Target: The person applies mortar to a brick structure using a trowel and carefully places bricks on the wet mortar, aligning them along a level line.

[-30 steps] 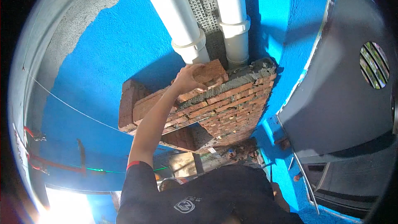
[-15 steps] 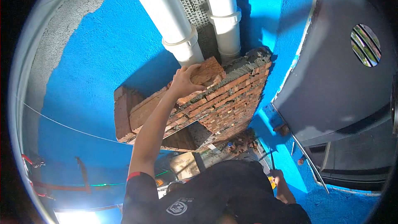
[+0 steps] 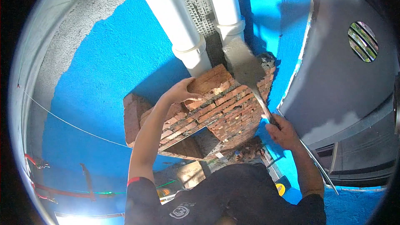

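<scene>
My left hand (image 3: 181, 91) grips the near-left end of a reddish brick (image 3: 211, 84), thumb on its front side and fingers over its back. That brick lies on top of a low brick wall (image 3: 233, 116) with grey mortar in its joints. In my right hand (image 3: 283, 133) is the handle of a trowel (image 3: 248, 68). Its broad, slightly blurred blade lies over the wall's top, just right of the brick, and hides the mortar beneath.
Two white pipes (image 3: 173, 14) rise behind the wall, against blue-painted walls (image 3: 112, 50). More bricks (image 3: 135, 114) stand at the wall's left end. A string (image 3: 75, 126) runs to that end. At right is a dark grey panel (image 3: 333, 79) with a round opening.
My right hand has come up from low on the right, bringing the trowel blade over the wall top. My left hand has shifted toward the brick's left end.
</scene>
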The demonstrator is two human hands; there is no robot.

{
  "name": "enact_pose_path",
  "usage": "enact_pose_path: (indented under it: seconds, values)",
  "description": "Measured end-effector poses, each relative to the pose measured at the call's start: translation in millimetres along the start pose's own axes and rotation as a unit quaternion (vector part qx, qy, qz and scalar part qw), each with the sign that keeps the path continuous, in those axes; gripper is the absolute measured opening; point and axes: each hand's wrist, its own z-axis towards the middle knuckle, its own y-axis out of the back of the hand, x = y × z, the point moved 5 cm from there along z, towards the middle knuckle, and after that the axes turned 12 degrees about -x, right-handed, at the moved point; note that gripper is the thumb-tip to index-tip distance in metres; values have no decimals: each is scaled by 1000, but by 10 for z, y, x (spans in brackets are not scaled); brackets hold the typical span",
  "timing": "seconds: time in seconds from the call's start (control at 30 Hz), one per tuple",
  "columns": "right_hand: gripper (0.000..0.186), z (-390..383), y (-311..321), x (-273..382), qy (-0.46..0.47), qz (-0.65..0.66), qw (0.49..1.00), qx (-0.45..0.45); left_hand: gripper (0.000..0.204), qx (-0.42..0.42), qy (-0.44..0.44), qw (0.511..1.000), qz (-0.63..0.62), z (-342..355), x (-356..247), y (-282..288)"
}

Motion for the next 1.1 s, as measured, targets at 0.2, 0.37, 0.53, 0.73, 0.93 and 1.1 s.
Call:
enact_pose_path:
  seconds: [0.2,0.37,0.53,0.73,0.93,1.1]
  values:
    - [47,251,-349,566,179,-74,977,-92,93,6,19,996,-89,-191,93,-35]
    - [46,521,-594,275,148,-213,963,-74,93,-5,-9,997,-81,-158,35,-29]
    - [45,447,-679,498,178,-115,973,-89,93,13,12,997,-80,-186,101,-45]
    - [36,576,-669,356,93,-106,989,-42,92,5,19,995,-94,-225,99,-31]
    - [35,587,-707,273,296,-137,939,-108,91,4,4,995,-98,-171,34,-30]
    - [36,662,-680,245,201,-148,966,-61,92,15,10,996,-83,-205,76,-21]
